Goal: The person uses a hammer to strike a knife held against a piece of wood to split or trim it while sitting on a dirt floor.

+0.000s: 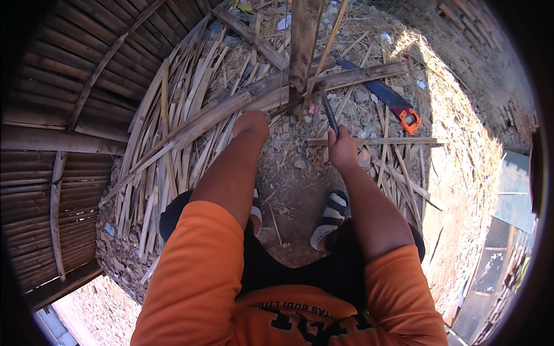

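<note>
My right hand [343, 149] is closed around the dark handle of a hammer [329, 111]. The hammer's head is up beside the foot of a wooden post [303, 52]. My left hand [251, 126] is a closed fist left of the post, its fingers mostly hidden behind the back of the hand. From it a dark, narrow, blade-like tool [284, 108] points toward the post's foot; its exact kind does not show. Long wooden beams [225, 109] lie crossing behind the post, just beyond my left hand.
A handsaw [384, 92] with an orange handle lies at the right on rubble and straw. Many thin wooden strips [173, 104] are heaped at the left, beside a bamboo-slat wall [63, 190]. A loose strip [378, 140] lies across the ground near my right hand. My sandalled feet are below.
</note>
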Motion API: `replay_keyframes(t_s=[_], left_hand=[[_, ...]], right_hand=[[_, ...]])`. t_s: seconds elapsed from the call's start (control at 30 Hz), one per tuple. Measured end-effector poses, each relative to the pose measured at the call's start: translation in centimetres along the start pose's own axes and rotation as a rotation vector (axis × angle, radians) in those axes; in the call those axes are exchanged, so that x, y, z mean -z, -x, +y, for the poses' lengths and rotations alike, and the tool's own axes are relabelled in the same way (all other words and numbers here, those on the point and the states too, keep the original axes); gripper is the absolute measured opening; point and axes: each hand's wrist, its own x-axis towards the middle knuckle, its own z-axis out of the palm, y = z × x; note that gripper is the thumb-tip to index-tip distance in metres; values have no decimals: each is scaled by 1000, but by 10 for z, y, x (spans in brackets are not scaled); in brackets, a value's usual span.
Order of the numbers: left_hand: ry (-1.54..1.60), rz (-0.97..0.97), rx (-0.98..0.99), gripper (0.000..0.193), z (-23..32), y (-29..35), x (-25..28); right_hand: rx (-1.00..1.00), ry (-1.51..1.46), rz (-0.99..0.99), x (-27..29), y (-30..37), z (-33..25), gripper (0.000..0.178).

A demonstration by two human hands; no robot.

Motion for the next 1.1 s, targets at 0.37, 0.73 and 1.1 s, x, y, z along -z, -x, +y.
replay_keyframes(t_s=[0.37,0.73,1.1], left_hand=[[14,-11,32,32,-2,-4,-8],[38,-20,27,36,-6,-5,-11],[3,-51,22,31,-4,-6,-11]], right_hand=[[-48,-112,33,7,-12,-10,44],[-35,-189,121,4,-14,-16,43],[-31,-202,68,9,-25,-22,44]])
